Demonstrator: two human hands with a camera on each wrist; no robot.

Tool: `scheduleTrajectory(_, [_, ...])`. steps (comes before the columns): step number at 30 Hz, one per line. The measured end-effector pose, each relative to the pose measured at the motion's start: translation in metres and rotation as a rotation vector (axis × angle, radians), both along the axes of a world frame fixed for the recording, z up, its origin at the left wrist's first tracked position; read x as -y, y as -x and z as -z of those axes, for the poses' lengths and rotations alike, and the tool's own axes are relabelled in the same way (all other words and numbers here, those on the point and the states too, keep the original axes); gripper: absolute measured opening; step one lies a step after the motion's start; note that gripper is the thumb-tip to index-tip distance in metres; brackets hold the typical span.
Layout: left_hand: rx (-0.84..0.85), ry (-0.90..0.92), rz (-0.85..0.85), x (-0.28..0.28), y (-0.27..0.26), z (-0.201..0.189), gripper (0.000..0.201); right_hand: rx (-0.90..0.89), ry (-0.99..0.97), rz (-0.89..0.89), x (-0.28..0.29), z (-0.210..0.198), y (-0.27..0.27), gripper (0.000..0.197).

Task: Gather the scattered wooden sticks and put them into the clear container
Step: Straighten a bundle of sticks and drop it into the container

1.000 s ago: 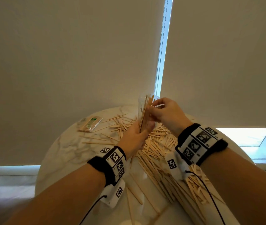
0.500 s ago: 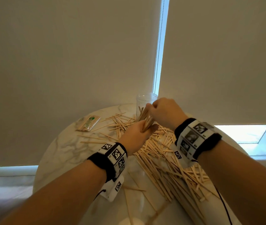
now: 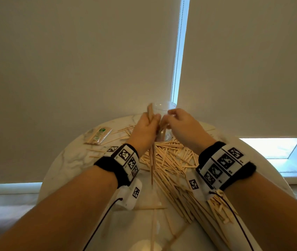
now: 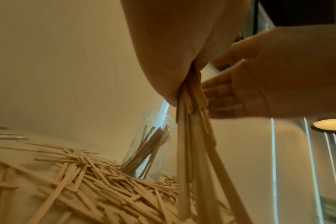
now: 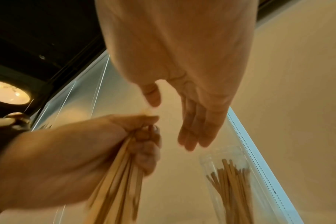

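1. The left hand is gripping a bundle of wooden sticks upright in its fist.
2. The right hand is hovering just beside that fist, fingers straight, holding nothing.
3. The clear container is standing just beyond both hands, part-filled with sticks.

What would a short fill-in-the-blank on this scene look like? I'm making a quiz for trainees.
1. The bundle of sticks is gripped by the ____ hand.
2. The right hand holds ____.
3. The clear container stands ____ on the table.

Missing words: left; nothing; upright
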State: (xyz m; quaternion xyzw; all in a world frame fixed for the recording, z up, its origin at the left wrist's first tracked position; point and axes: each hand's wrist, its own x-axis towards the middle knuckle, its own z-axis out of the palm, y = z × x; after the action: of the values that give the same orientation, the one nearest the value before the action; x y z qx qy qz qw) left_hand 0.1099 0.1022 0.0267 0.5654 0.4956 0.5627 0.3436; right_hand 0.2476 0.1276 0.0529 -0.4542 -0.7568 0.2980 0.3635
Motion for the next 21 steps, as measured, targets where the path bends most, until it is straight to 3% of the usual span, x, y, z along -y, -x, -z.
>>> scheduleTrajectory(4, [0.274, -0.065, -0.061, -0.006, 0.007, -0.005, 0.021, 0.414, 0.147, -0.232, 0.017, 0.024, 0.007, 0.069])
scheduleTrajectory(7, [0.356, -0.095, -0.036, -0.005, -0.001, -0.005, 0.022, 0.329, 0.176, -0.283, 0.023, 0.031, 0.017, 0.040])
scheduleTrajectory(9, [0.385, -0.086, -0.009, -0.002, -0.003, -0.005, 0.036, 0.250, 0.095, -0.275, 0.024, 0.037, 0.023, 0.027])
scheduleTrajectory(13, [0.402, -0.083, -0.036, 0.001, -0.001, -0.014, 0.047, 0.238, -0.026, -0.239, 0.026, 0.047, 0.025, 0.034])
scheduleTrajectory(17, [0.479, -0.191, -0.126, 0.005, 0.012, -0.043, 0.045, 0.454, -0.050, -0.182, 0.025, 0.048, 0.019, 0.055])
scheduleTrajectory(21, [0.624, -0.313, -0.177, 0.010, 0.020, -0.083, 0.039, 0.767, -0.161, -0.182, 0.023, 0.051, 0.014, 0.043])
